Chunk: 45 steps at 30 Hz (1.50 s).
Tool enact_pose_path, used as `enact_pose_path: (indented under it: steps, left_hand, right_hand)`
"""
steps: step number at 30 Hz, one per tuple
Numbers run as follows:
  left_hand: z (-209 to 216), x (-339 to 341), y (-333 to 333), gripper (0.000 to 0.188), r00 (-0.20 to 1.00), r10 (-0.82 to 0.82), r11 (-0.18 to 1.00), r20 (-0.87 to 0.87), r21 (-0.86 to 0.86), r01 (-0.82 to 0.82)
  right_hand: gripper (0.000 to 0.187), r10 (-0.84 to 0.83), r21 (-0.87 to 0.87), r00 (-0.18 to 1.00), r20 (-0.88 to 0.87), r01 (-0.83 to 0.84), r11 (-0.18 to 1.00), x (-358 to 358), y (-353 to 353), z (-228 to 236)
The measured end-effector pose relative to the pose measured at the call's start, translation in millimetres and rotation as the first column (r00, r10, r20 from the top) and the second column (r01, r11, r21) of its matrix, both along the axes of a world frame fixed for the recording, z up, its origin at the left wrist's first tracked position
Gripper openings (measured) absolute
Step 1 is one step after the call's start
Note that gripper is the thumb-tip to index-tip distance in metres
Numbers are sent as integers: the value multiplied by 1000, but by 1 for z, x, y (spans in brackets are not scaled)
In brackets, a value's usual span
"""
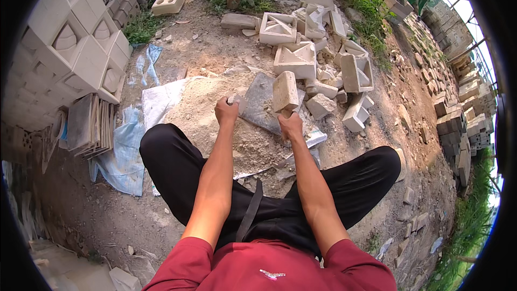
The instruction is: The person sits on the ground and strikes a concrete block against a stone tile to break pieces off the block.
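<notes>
My left hand (226, 112) clasped a rough fragment (237, 103); my right hand (291, 124) gripped a pale block (285, 90) (a dark slab (260, 97) showed between them).

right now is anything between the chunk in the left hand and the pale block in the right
Nothing visible stands between the chunk in the left hand and the pale block in the right hand. The grey slab showing in the gap appears to lie below them.
</notes>
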<state>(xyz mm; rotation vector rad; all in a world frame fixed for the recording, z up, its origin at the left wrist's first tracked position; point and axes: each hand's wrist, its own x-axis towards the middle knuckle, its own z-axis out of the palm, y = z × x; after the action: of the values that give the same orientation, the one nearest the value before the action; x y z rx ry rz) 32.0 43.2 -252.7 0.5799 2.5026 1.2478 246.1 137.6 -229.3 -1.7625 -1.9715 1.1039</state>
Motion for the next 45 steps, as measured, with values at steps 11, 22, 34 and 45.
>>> enact_pose_path:
  steps: [11, 22, 34, 45]
  left_hand:
    - [-17, 8, -1, 46, 986, 145, 987, 86, -83, -138]
    - [-9, 5, -4, 46, 995, 49, 988, 86, -149, -35]
    - [-10, 5, -2, 47, 997, 33, 986, 69, -167, -21]
    - [-6, 4, -4, 45, 998, -13, 983, 58, -180, 23]
  right_hand:
    - [55, 25, 146, 992, -125, -6, 989, -10, -24, -3]
    - [55, 108, 98, 989, 102, -118, 988, -11, -25, -8]
    - [56, 153, 90, 983, 102, -162, 983, -7, -32, -5]
    - [55, 153, 72, 987, 46, -156, 985, -9, -26, -3]
